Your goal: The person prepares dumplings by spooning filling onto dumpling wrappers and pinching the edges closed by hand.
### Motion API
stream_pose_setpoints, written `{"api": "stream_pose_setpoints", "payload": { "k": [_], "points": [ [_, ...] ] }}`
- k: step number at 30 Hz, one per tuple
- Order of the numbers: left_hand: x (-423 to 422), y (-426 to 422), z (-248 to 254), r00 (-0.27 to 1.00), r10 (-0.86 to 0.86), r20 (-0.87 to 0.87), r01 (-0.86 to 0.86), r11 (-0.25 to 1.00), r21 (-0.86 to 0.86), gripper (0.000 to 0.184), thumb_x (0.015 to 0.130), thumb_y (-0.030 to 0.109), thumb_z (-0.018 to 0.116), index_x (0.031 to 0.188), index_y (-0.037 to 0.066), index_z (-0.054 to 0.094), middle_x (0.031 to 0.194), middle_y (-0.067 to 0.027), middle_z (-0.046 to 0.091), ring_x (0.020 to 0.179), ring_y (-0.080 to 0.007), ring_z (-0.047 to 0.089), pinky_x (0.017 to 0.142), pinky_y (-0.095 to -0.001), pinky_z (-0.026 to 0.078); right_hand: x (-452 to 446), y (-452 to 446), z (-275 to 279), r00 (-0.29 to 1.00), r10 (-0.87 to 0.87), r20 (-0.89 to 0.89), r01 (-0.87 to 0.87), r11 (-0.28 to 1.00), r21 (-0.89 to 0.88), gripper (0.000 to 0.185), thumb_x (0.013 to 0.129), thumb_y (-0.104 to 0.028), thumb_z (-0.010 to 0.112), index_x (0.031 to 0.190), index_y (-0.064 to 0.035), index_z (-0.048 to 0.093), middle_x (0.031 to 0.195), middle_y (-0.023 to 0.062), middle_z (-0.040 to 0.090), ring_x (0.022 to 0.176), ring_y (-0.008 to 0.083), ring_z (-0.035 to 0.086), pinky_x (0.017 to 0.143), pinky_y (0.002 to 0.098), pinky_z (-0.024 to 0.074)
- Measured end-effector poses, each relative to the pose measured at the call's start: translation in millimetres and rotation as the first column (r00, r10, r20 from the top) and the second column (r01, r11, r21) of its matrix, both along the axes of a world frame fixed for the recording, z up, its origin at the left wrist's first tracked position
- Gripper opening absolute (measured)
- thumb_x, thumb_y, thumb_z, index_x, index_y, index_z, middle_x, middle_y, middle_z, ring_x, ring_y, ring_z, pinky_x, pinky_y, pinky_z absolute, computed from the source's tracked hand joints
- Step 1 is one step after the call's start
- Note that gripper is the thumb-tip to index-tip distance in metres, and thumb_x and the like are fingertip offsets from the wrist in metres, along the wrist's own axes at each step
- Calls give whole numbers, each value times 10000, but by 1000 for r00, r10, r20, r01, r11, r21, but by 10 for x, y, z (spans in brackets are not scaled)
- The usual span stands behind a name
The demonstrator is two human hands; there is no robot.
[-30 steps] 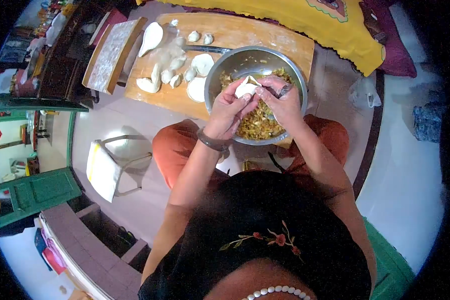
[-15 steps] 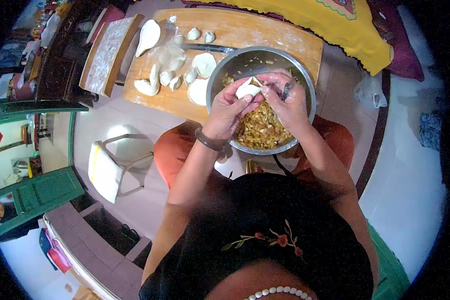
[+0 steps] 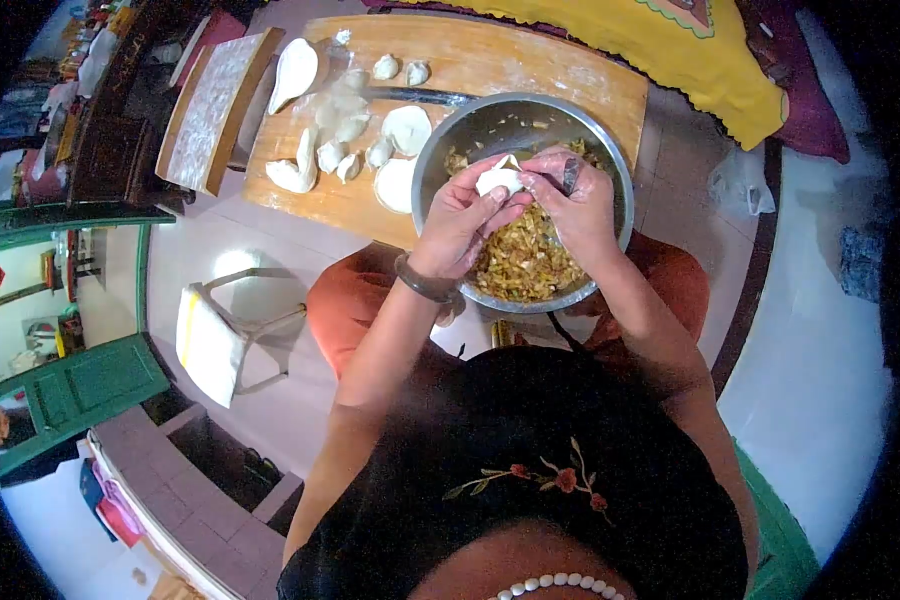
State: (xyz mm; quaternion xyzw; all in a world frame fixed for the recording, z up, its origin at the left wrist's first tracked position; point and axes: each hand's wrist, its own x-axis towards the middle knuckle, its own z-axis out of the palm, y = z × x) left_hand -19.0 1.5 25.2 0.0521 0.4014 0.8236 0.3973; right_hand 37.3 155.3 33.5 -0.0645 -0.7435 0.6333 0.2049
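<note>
Over the metal bowl (image 3: pixel 622 200) of chopped filling (image 3: pixel 530 258), both hands meet around a white dough wrapper (image 3: pixel 500 178) folded up at its edges. My left hand (image 3: pixel 462 215) is closed on the wrapper from the left, thumb on its near side. Pinching its right edge are the fingers of my right hand (image 3: pixel 573 198). Something dark, too small to make out, shows at the right fingers. Left of the bowl, flat dough rounds (image 3: pixel 407 130) and several filled dumplings (image 3: pixel 379 152) lie on the floured wooden table (image 3: pixel 550 75).
A strip of dough (image 3: pixel 295 172) and a larger dough piece (image 3: pixel 296 72) lie at the table's left. Beyond stands a floured wooden bench (image 3: pixel 215 105). A chair (image 3: pixel 210 345) is on the floor to the left. Yellow cloth (image 3: pixel 710 70) hangs at the back right.
The wrapper's opening looks smaller as the fingers draw its edges together. Against the earliest frame, the bowl appears slightly further right and the view has shifted a little.
</note>
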Motion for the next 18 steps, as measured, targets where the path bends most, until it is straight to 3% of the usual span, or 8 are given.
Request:
{"api": "stream_pose_setpoints", "payload": {
  "k": [8, 18],
  "points": [
    [29, 29, -43, 1000, -30, -8, 30, 999, 16, 374, 893, 59, 535, 1259, 58, 460, 1148, -123, 569, 994, -206, 601, 831, -277, 526, 18, 7, -60, 997, -74, -4, 74, 992, 103, 56, 801, -54, 620, 835, -15, 600, 758, 59, 613, 711, 128, 567, 674, 285, 454],
    [27, 31, -15, 996, -21, -82, 16, 998, -56, 369, 897, 53, 526, 1259, 50, 459, 1136, -112, 579, 953, -203, 621, 805, -275, 535, 24, -11, 79, 999, -41, 19, 41, 999, 19, 108, 797, -36, 629, 898, 0, 617, 842, 76, 618, 759, 134, 578, 716, 270, 465]
  ]
}}
